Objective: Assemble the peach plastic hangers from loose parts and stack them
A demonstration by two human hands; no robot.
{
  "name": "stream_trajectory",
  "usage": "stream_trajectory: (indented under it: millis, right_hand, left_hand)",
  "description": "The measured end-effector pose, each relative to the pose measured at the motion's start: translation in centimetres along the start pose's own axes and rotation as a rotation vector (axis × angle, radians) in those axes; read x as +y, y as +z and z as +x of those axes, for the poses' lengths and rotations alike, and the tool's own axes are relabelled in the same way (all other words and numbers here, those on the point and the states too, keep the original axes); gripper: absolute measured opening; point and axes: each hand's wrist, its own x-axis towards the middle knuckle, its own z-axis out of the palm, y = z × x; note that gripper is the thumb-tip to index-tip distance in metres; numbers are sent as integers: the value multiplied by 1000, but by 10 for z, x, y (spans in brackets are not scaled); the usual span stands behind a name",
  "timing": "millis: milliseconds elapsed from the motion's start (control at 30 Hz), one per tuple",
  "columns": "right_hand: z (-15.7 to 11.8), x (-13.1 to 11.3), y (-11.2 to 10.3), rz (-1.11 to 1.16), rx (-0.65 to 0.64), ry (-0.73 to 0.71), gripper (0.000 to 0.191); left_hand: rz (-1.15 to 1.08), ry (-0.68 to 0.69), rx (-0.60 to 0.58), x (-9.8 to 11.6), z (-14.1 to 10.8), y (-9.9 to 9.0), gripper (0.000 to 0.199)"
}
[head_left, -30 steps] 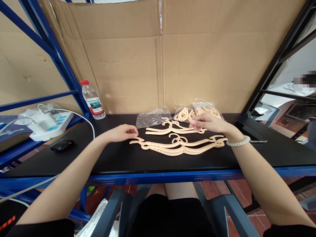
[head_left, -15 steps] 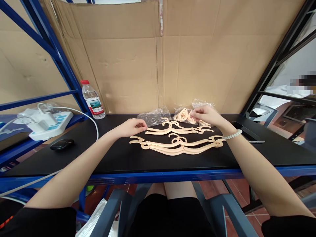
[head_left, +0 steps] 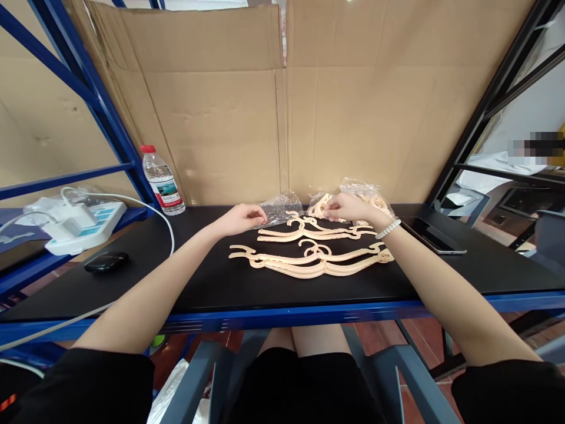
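Observation:
Beige folding hangers [head_left: 324,268] lie opened out across the middle of the black table, with more opened hangers [head_left: 304,234] just behind them. At the back sits a bunch of folded beige hangers [head_left: 318,206] among clear plastic. My left hand [head_left: 245,218] is above the table, left of the rear hangers, its fingers curled together; what they hold, if anything, is too small to make out. My right hand [head_left: 346,207] is over the folded bunch, fingers pinched, and whatever is between the fingertips is hidden.
Clear plastic wrap [head_left: 282,209] lies against the cardboard wall [head_left: 212,129]. A water bottle [head_left: 164,182] stands at the back left, near a black mouse [head_left: 106,261], a power strip [head_left: 88,227] and a white cable. A tablet [head_left: 432,235] rests at the right.
My left hand has lifted away from the left end of the rear hangers. My right hand has shifted left over the folded bunch, uncovering more of the tablet and plastic.

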Motion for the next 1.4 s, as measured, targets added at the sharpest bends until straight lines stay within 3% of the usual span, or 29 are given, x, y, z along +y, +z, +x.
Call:
stream_trajectory:
  millis: [200,400,633,733,967,1133,1233,1300,1400]
  right_hand:
    - [10,6,9,-68,-37,43,25]
    - [26,3,27,-209,-42,102,34]
    - [36,-1,43,-344,55,220,5]
    - [35,1,40,-315,67,247,3]
    - [14,6,12,-38,168,210,28]
    - [-1,5,0,217,211,149,19]
    - [-7,-12,5,538,96,98,12]
    - [-11,-29,10,797,-25,81,13]
    - [-15,-55,18,881,-138,59,17]
  left_hand:
    - [-105,-39,172,-22,3,-5,24]
    - [-116,-56,248,-21,1,-5,29]
    - [-57,-62,230,-18,0,-5,31]
    - [-52,-44,228,-19,0,-6,29]
    - [-100,17,254,-22,0,-5,24]
    - [-202,20,258,-4,-6,6,22]
    - [-299,124,233,12,-12,18,25]
    - [-312,243,253,21,-15,27,38]
    - [-392,313,238,30,-18,36,45]
